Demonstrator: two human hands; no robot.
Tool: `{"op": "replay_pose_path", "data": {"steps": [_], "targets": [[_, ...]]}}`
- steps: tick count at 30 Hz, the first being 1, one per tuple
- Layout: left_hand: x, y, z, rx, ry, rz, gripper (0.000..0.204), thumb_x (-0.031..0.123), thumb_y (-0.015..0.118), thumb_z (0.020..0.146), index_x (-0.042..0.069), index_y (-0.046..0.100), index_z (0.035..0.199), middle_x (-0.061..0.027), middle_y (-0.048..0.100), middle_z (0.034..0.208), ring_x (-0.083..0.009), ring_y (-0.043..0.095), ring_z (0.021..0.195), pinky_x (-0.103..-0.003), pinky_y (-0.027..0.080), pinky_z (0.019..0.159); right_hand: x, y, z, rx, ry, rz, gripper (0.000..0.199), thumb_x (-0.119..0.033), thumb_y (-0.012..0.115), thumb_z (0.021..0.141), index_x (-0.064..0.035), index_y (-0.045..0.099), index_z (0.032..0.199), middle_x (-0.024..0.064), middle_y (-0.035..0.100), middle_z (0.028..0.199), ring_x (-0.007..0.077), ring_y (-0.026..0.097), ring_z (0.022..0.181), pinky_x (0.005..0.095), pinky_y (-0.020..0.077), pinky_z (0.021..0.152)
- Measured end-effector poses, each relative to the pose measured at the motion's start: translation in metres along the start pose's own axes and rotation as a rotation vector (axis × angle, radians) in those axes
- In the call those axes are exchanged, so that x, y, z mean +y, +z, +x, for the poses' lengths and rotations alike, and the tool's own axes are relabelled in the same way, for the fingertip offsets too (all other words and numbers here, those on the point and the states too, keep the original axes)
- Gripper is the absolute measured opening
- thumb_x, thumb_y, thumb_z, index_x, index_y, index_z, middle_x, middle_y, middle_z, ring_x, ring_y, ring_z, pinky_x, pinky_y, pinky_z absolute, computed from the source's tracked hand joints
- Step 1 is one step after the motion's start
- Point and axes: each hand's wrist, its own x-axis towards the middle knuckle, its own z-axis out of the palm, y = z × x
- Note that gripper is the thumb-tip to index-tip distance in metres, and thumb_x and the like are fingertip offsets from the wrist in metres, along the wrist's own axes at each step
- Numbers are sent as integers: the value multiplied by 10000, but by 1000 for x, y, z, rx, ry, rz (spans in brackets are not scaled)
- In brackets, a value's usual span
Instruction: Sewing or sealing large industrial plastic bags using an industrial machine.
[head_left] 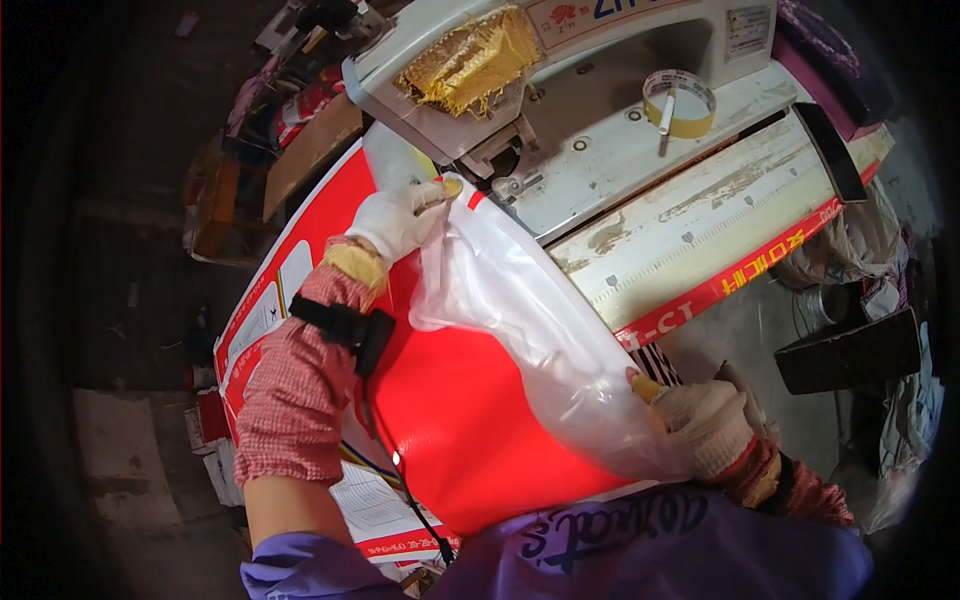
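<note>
A large red woven sack (455, 410) with white printed panels lies across the sewing machine table, a clear plastic liner (520, 300) hanging out of its edge. My left hand (400, 220), in a white glove, pinches the top corner of sack and liner next to the machine's needle foot (505, 185). My right hand (705, 425), also gloved, grips the lower edge of the liner and sack near my body. Red checked sleeve covers wrap both forearms, and a black strap with a cable circles the left wrist.
The white industrial sewing machine (600, 60) has a yellow frayed cloth (470, 60) on its head and a roll of yellow tape (680, 100) on its bed. A worn white table with a ruler strip (700, 230) runs right. Clutter and boxes lie on the floor at left.
</note>
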Motion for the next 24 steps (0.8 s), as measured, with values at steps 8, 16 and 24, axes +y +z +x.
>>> {"op": "replay_pose_path", "data": {"steps": [8, 16, 24], "targets": [[-61, 3, 50, 10, 98, 443, 200, 233, 541, 753, 155, 640, 908, -145, 607, 870, -327, 572, 837, -380, 462, 740, -18, -3, 35, -14, -220, -159, 422, -442, 508, 773, -150, 541, 1077, 78, 607, 666, 256, 586, 544, 381, 433, 428], [-82, -99, 93, 239, -36, 532, 271, 190, 599, 727, 120, 588, 989, -166, 602, 909, -343, 569, 865, -407, 454, 742, -91, -31, 195, 151, -116, -405, 126, -125, 574, 675, -61, 631, 767, 121, 591, 601, 292, 595, 557, 381, 467, 451], [118, -124, 12, -248, 20, 899, 153, 188, 547, 751, 81, 627, 827, -138, 613, 751, -318, 591, 763, -393, 468, 688, -33, -33, 257, 135, -565, -344, 162, -161, 521, 706, -88, 632, 798, 114, 631, 799, 296, 595, 717, 325, 474, 633]]}}
